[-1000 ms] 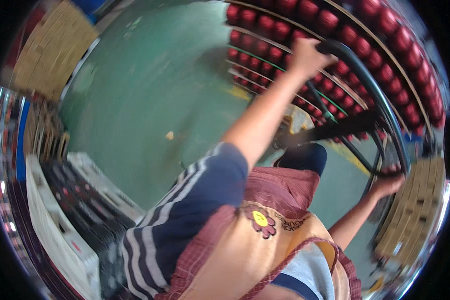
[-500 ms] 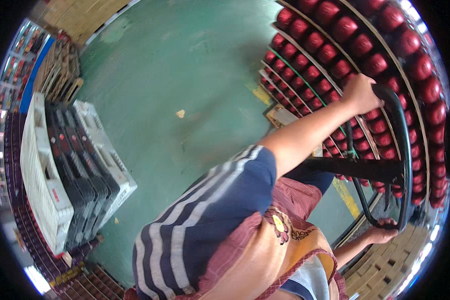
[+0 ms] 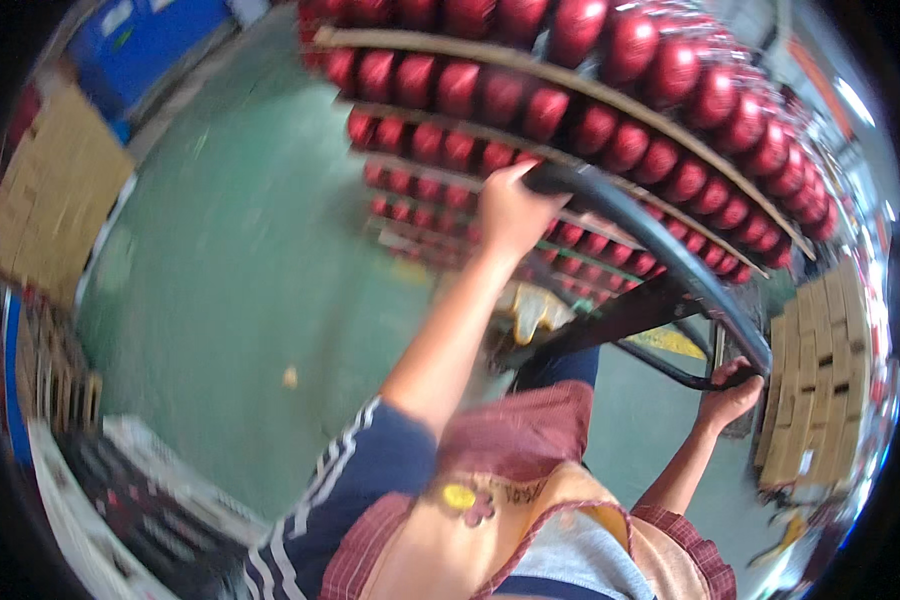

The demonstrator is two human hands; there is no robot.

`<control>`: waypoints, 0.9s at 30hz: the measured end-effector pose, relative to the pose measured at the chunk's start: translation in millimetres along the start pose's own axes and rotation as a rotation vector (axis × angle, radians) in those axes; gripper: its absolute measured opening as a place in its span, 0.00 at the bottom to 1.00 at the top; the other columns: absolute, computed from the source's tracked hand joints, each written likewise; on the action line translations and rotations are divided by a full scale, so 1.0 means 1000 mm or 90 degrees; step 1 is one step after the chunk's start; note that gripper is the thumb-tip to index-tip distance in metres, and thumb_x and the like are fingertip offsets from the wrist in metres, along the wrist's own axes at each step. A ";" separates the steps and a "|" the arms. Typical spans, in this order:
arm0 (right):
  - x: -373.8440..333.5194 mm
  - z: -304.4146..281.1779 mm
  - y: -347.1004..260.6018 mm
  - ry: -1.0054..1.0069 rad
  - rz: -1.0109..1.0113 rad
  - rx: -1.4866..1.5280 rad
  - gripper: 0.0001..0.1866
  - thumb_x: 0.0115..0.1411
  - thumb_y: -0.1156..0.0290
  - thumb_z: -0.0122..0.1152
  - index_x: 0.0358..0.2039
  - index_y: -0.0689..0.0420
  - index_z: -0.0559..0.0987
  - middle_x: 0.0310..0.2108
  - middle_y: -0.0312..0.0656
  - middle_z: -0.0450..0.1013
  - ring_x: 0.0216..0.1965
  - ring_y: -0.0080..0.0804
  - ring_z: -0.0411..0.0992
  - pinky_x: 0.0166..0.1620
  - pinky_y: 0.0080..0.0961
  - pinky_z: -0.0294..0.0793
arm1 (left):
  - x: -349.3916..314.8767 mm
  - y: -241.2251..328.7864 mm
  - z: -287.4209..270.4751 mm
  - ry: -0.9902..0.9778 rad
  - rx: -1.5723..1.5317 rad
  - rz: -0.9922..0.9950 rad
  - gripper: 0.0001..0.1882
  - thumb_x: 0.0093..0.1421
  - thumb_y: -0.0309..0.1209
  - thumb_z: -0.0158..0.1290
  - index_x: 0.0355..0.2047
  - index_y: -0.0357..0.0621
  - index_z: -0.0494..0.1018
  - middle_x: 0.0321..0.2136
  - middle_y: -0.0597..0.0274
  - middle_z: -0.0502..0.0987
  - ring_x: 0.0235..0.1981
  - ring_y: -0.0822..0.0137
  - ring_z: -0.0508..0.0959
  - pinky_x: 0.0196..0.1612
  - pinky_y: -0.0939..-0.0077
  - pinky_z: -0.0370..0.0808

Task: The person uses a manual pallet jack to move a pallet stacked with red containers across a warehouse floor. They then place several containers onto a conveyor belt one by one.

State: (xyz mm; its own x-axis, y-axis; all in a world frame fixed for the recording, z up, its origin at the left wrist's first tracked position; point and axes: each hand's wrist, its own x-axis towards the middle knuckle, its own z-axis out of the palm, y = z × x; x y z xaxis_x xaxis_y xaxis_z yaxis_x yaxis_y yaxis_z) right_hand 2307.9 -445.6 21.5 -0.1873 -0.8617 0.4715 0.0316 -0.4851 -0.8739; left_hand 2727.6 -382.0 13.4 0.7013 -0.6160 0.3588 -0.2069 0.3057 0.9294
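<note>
Between two and three o'clock, a black curved handle (image 3: 660,250) slants across the view, its upper end toward one o'clock and its lower end toward four. The left hand (image 3: 515,215) is wrapped around the upper end, with the bare forearm (image 3: 440,350) running down toward seven o'clock into a dark blue sleeve (image 3: 370,470) with pale stripes. The right hand (image 3: 732,398) curls around the lower end, at four o'clock. A dark shaft (image 3: 610,325) meets the handle and slopes down to its left, with a yellow part (image 3: 538,310) beside its lower stretch. Behind the handle, from twelve to two o'clock, rise tiers of glossy red rounded objects (image 3: 625,145), with thin boards (image 3: 530,65) between the layers. At six o'clock is a peach apron (image 3: 410,540) bearing a flower. Green floor (image 3: 220,250) spreads from eight to eleven o'clock, a small pale scrap (image 3: 290,377) on it at eight. Farther out at eight stand pale and dark slabs (image 3: 130,500), blurred. Cardboard stacks stand toward ten o'clock (image 3: 55,190) and between three and four (image 3: 815,380).
</note>
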 end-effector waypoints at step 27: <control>-0.012 0.042 -0.019 0.021 -0.082 -0.012 0.41 0.48 0.23 0.58 0.30 0.56 0.66 0.13 0.30 0.61 0.10 0.17 0.59 0.13 0.15 0.55 | 0.003 0.012 -0.009 0.044 -0.128 -0.046 0.06 0.48 0.16 0.55 0.27 0.38 0.76 0.21 0.71 0.75 0.23 0.80 0.72 0.27 0.81 0.69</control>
State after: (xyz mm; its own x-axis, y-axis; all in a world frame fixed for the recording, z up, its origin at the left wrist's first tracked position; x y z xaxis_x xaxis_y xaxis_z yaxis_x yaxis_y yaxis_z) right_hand 2350.5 -432.6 37.2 -0.2205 -0.7871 0.5761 -0.0135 -0.5881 -0.8087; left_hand 2733.5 -373.8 24.5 0.7560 -0.5924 0.2784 -0.0189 0.4055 0.9139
